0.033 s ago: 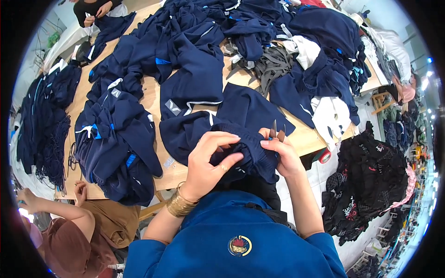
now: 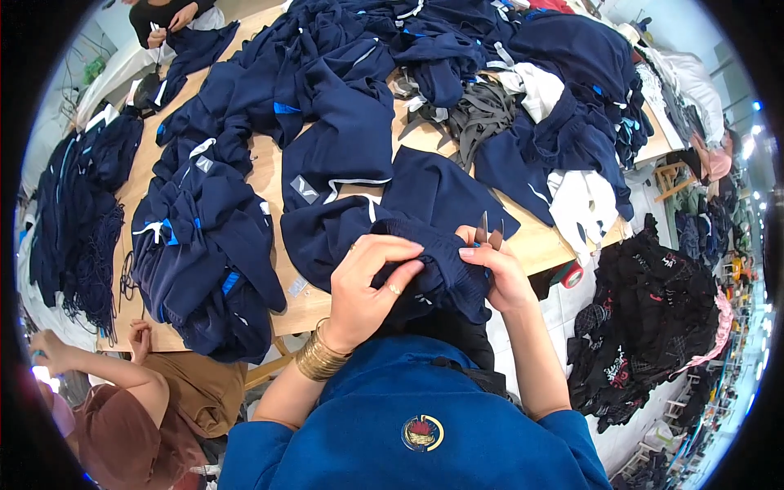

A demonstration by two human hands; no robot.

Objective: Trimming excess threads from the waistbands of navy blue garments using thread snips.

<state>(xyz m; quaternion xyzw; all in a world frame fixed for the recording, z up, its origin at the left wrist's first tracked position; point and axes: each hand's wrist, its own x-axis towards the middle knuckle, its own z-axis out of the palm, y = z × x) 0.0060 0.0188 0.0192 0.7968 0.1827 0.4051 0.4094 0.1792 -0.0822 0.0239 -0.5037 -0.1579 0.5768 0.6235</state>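
Note:
Navy trousers with a gathered waistband lie over the table's near edge and hang toward my lap. My left hand, with several gold bangles at the wrist, is closed in a pinch at the waistband, thumb tip close to the fingertips. Small metal thread snips stick up, blades foremost, from my right hand. That hand is closed around them and rests against the right side of the waistband; some of its fingers are hidden behind the cloth.
Navy garments are heaped across the wooden table. Grey strips and white cloth lie among them. Black garments are piled at the right. Co-workers sit at the lower left, in a brown top, and far left.
My left thumb has moved up toward the fingertips, narrowing the gap between them. My right hand and the snips look the same.

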